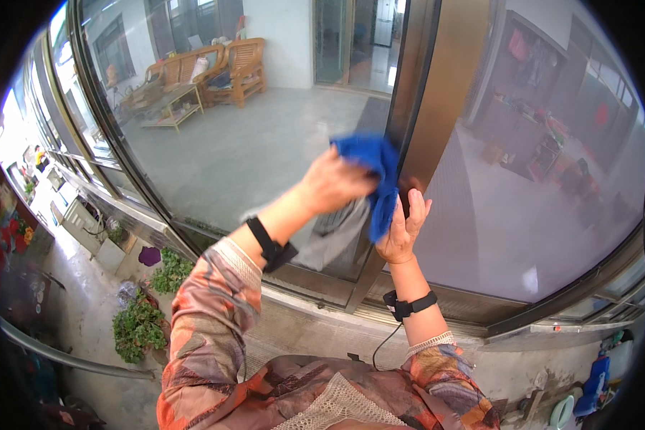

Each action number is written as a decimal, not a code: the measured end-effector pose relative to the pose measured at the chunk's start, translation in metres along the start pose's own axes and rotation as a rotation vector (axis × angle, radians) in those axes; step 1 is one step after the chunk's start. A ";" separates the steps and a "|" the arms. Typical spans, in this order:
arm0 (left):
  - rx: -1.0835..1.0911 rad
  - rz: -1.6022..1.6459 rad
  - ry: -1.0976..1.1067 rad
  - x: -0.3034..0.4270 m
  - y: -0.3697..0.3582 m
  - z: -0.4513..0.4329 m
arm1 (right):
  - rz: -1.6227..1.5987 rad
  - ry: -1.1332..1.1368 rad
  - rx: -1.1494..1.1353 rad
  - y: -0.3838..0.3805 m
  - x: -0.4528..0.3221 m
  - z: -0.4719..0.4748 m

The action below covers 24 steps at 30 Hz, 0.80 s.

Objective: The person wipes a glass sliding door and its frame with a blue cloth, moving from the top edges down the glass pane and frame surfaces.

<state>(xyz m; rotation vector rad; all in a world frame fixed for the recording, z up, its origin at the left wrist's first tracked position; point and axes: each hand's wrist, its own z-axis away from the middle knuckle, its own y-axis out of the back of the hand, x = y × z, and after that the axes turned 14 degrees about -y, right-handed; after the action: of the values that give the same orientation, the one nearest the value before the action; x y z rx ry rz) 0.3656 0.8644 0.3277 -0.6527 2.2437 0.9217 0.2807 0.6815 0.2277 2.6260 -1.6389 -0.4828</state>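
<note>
My left hand (338, 180), blurred, grips a blue cloth (382, 161) against a glass pane (279, 145), beside its dark metal frame. The cloth hangs down in folds between my two hands. Close by on the right, my right hand (404, 228) is raised with its fingers stretched upward in front of the bronze-coloured door frame (446, 91). Its thumb side touches the lower end of the cloth; whether it pinches the fabric is hidden. Black straps circle both wrists.
Another glass pane (462, 231) stands to the right. Lower left are leafy potted plants (137, 328) and a metal rail (80, 363). A green basin (561, 413) and a blue object (594, 384) lie lower right. Wooden seats (244, 67) show through the glass.
</note>
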 end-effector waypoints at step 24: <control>-0.088 -0.022 0.595 -0.001 0.054 0.101 | 0.432 -0.051 0.054 0.058 0.031 -0.008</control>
<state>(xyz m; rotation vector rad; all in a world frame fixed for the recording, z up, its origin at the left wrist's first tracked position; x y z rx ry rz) 0.3676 0.9741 0.2949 -1.1054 2.7095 0.9021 0.2446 0.6266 0.2368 2.2036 -2.1797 -0.4914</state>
